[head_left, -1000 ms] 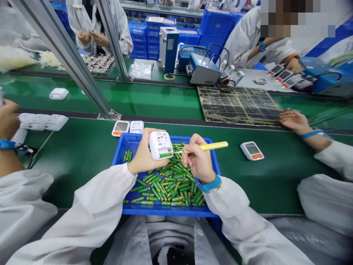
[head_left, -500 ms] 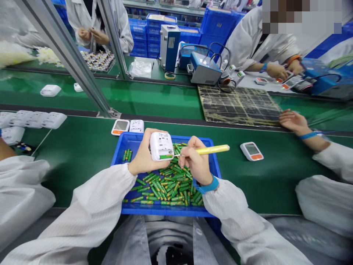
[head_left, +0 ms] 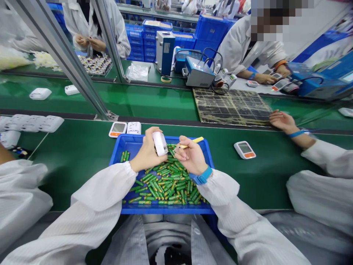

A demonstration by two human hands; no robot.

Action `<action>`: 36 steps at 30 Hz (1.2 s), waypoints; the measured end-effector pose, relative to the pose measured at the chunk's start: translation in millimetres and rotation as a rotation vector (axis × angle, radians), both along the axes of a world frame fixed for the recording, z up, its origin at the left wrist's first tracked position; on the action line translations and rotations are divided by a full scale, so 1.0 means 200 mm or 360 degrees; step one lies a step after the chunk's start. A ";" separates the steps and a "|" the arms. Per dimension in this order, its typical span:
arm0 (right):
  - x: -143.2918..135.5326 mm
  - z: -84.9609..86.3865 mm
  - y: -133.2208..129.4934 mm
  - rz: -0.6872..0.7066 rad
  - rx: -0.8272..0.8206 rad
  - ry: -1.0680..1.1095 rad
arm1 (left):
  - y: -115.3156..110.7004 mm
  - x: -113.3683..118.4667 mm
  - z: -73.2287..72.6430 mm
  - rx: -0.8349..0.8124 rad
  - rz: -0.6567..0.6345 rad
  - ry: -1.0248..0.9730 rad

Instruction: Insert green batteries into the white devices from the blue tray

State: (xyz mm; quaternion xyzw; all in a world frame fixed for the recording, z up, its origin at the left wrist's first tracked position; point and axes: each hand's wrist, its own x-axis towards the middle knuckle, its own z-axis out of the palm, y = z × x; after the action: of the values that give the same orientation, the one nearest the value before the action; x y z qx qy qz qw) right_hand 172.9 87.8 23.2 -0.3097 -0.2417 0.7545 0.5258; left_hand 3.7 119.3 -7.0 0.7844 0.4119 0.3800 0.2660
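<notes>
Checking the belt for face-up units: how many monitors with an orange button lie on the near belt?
2. One monitor lies beyond the tray's far left corner; the other monitor lies right of the tray. More may be out of view.

The white device [head_left: 160, 143] is turned edge-on, its face hidden, and the yellow tool's [head_left: 196, 140] tip is hidden.
</notes>
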 end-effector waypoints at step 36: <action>1.21 -0.39 -0.13 -0.1264 -0.0177 -0.2517 | 0.62 -0.36 -0.07 -0.0469 0.0982 0.0965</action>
State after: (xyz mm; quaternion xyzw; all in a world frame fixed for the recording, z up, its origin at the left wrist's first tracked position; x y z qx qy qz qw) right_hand 414.2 61.7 -54.1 -0.8267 -0.3720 0.0920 0.4121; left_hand -68.3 243.5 -21.8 0.6546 0.7351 0.1322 0.1166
